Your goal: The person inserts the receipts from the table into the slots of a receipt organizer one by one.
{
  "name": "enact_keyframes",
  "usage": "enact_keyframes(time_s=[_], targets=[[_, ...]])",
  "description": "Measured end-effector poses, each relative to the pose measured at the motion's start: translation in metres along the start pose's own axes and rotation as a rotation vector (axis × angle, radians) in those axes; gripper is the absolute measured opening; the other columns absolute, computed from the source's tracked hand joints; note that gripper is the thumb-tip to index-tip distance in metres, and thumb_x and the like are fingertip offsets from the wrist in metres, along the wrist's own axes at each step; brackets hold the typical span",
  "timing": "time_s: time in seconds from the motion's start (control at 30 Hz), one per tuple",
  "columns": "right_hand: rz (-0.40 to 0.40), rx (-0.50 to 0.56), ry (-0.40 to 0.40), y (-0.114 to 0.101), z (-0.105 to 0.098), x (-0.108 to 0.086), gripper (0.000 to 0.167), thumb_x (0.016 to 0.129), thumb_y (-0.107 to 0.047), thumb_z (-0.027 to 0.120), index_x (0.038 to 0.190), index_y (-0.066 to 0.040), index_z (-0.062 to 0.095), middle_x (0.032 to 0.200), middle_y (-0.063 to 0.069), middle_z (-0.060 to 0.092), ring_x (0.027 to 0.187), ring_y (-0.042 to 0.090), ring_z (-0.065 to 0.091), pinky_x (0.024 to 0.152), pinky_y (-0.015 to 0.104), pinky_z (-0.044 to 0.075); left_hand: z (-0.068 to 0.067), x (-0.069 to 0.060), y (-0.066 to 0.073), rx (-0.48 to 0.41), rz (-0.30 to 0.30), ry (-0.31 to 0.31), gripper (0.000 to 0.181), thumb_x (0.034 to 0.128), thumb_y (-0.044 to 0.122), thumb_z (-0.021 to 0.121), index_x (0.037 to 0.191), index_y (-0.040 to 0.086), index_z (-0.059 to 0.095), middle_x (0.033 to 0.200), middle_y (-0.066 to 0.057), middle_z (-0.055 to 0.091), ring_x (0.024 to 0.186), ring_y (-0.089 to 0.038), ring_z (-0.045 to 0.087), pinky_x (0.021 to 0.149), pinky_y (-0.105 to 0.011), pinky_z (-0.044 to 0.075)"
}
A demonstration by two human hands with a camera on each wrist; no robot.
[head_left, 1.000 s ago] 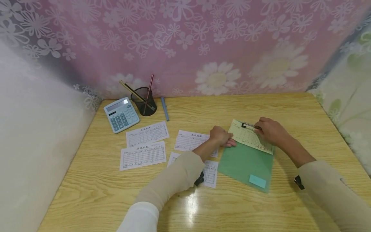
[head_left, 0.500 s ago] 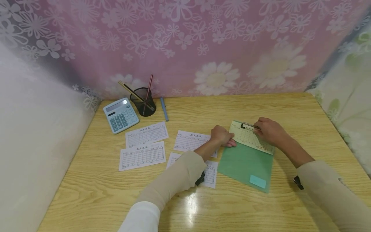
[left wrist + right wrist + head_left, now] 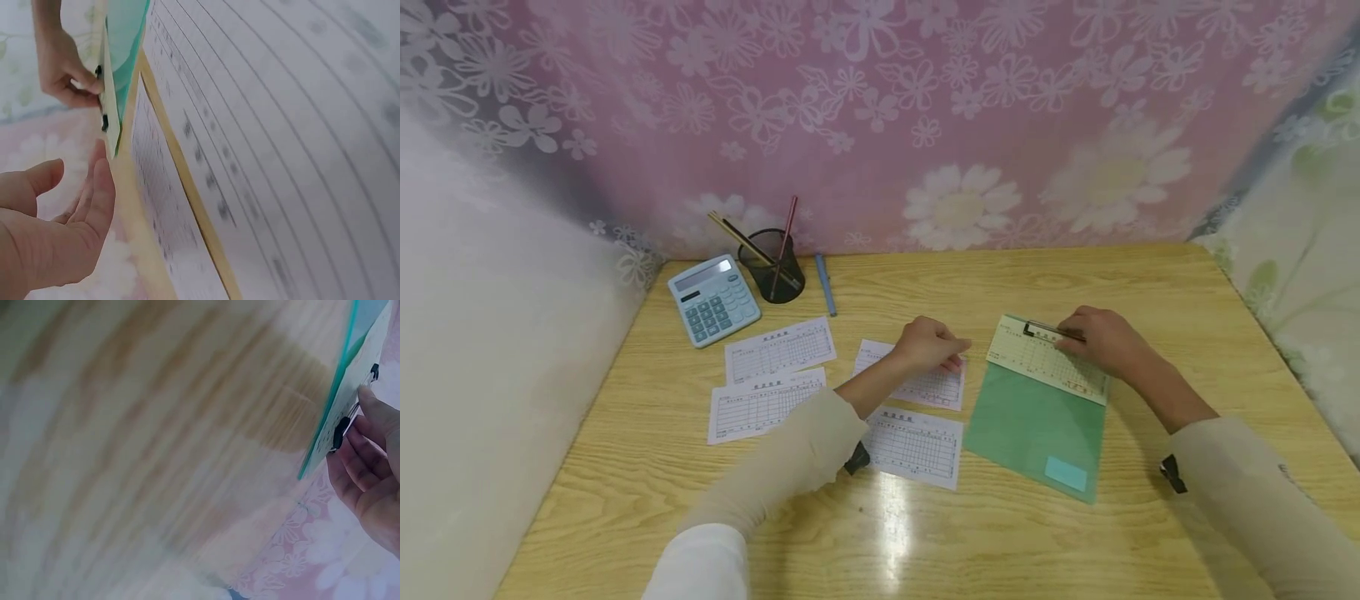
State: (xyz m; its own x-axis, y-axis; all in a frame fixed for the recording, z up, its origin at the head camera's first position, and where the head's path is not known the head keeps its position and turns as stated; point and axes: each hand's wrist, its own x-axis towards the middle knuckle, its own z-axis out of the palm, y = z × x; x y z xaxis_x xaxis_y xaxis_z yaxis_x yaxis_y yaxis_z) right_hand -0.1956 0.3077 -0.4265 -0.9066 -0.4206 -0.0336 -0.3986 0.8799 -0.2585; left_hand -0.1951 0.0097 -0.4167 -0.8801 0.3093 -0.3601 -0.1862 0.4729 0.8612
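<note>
A green clipboard (image 3: 1030, 425) lies on the right part of the table, with a pale blue label near its lower corner. Across its top lies a yellow printed slip (image 3: 1022, 354), partly under the metal clip (image 3: 1039, 330). My right hand (image 3: 1105, 340) holds the clip between thumb and fingers, as the right wrist view also shows with the clip (image 3: 351, 422). To the left, my left hand (image 3: 927, 346) hovers over a white printed slip (image 3: 936, 390). In the left wrist view its fingers are relaxed and nothing is between thumb and fingers.
Another white slip (image 3: 913, 450) lies nearer the front. Two more slips, an upper slip (image 3: 775, 350) and a lower slip (image 3: 760, 408), are at left. Behind them stand a blue calculator (image 3: 715, 300), a black mesh pencil cup (image 3: 782, 283) and a blue pen (image 3: 825, 285).
My left hand has let go of the yellow slip's left edge and moved left over the white slip. The right hand stays at the clip.
</note>
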Motion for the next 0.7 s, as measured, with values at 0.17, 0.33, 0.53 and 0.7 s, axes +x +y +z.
enact_keyframes(time_s=[0.17,0.33,0.53,0.7], targets=[[0.030,0.027,-0.017,0.002,-0.001,0.004,0.034,0.088,-0.021,0.067,0.111,0.004,0.065,0.098,0.017,0.064,0.083,0.027,0.061,0.070,0.043,0.050,-0.038,-0.018,-0.019,0.027,0.064,0.012,0.029,0.0898,0.031,0.066,0.098,0.003,0.066,0.093,-0.014,0.072,0.082,-0.025,0.072,0.074,-0.032,0.059],[0.075,0.083,-0.050,0.003,-0.002,0.004,0.038,0.089,-0.023,0.067,0.114,0.005,0.062,0.099,0.017,0.065,0.085,0.027,0.061,0.070,0.043,0.051,-0.079,-0.039,-0.039,0.099,0.037,0.111,0.031,0.0898,0.035,0.065,0.103,0.007,0.067,0.097,-0.012,0.071,0.087,-0.026,0.069,0.072,-0.032,0.057],[0.085,0.142,-0.056,0.003,-0.003,0.003,0.039,0.089,-0.023,0.067,0.115,0.005,0.062,0.100,0.018,0.065,0.087,0.029,0.062,0.072,0.045,0.052,-0.142,-0.063,-0.069,0.210,-0.059,0.299,0.037,0.0889,0.040,0.064,0.105,0.008,0.067,0.100,-0.010,0.066,0.087,-0.023,0.062,0.069,-0.028,0.051],[0.084,0.139,-0.048,0.005,-0.004,0.004,0.037,0.089,-0.023,0.067,0.113,0.004,0.062,0.101,0.018,0.065,0.087,0.029,0.062,0.072,0.045,0.052,-0.186,-0.082,-0.095,0.339,-0.132,0.424,0.043,0.0893,0.041,0.062,0.108,0.002,0.067,0.105,-0.015,0.067,0.089,-0.024,0.061,0.070,-0.028,0.049]])
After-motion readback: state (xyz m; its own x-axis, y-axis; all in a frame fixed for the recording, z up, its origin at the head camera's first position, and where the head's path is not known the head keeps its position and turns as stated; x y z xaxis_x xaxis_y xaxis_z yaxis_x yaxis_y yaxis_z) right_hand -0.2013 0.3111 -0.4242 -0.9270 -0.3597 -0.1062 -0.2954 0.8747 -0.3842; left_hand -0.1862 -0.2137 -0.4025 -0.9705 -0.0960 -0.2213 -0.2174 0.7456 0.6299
